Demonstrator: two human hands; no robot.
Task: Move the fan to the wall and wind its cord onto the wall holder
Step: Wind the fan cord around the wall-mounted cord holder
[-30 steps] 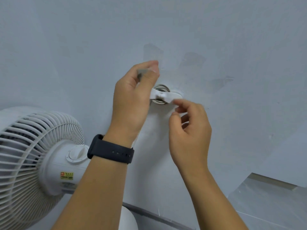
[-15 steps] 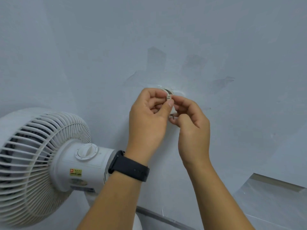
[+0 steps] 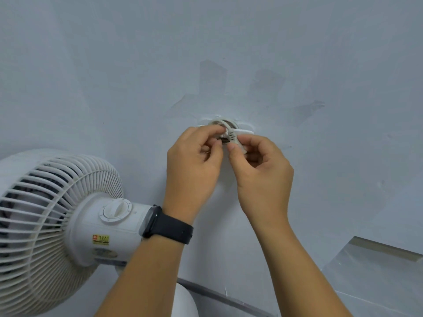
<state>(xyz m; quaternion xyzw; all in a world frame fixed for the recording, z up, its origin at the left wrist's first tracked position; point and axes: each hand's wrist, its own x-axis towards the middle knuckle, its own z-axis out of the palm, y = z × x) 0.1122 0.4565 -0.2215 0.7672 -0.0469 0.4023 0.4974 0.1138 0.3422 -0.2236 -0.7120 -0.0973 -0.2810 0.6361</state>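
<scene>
A white fan stands at the lower left, close to the pale wall, its grille facing left and its motor housing toward me. The white wall holder sits on the wall at centre, with loops of the white cord wound around it. My left hand, with a black watch on its wrist, pinches the cord at the holder's left side. My right hand pinches the ribbed end of the cord just below the holder. The holder's lower half is hidden behind my fingers.
The fan's round white base shows between my forearms at the bottom. A dark skirting strip runs along the foot of the wall. Grey floor lies at the lower right.
My left hand came down from above the holder to meet my right hand at it, and both now pinch the cord. The view has shifted, so the fan sits further right.
</scene>
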